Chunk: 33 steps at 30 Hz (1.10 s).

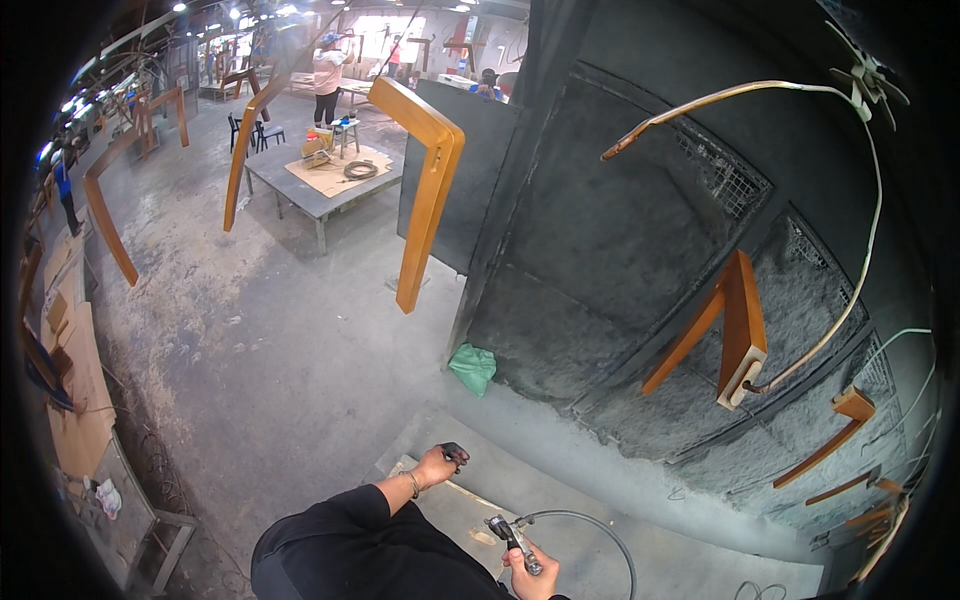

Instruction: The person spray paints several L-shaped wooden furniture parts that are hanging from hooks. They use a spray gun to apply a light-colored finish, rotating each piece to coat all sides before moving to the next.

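My right hand (532, 573) is wrapped round a metal spray gun (514, 545), low in the middle of the head view. A dark hose (590, 519) runs from the gun in an arc to the right. Ahead and to the left, my left hand (437, 466) reaches out with its fingers curled. The fingertips look dark, and whether they hold anything is hidden. Beyond my hands hangs an L-shaped brown wooden frame piece (430, 190). To the right, another angled wooden piece (742, 320) hangs from a curved hook rod (872, 230). Neither hand touches these pieces.
A dark, dusty booth wall (600, 210) with mesh panels rises on the right. At its foot lies a green bag (473, 369). A low table (320, 204) holds cardboard and a coil. More wooden pieces (238, 170) hang at left. People (328, 80) stand in the background.
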Available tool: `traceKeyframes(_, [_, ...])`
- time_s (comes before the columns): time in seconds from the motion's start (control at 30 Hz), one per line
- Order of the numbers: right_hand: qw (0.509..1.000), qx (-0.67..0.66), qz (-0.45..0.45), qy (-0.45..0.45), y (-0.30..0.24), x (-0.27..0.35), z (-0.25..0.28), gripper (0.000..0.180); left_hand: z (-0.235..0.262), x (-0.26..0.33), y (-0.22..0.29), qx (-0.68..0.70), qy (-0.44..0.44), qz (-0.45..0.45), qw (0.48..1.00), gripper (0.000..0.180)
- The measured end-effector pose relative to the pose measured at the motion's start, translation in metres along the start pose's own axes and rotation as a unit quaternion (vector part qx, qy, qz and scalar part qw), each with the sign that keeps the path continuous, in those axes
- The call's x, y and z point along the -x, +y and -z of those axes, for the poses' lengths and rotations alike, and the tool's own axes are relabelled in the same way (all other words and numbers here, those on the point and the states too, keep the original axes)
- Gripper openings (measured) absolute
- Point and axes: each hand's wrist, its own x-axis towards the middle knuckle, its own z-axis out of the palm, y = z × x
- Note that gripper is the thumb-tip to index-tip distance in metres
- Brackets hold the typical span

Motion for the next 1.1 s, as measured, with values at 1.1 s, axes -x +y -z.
traceKeyframes(1.1, [1.0, -0.002, 0.002, -0.013, 0.012, -0.005, 0.001, 0.017, 0.0, -0.006, 0.006, 0.001, -0.02, 0.013, 1.0, 0.022])
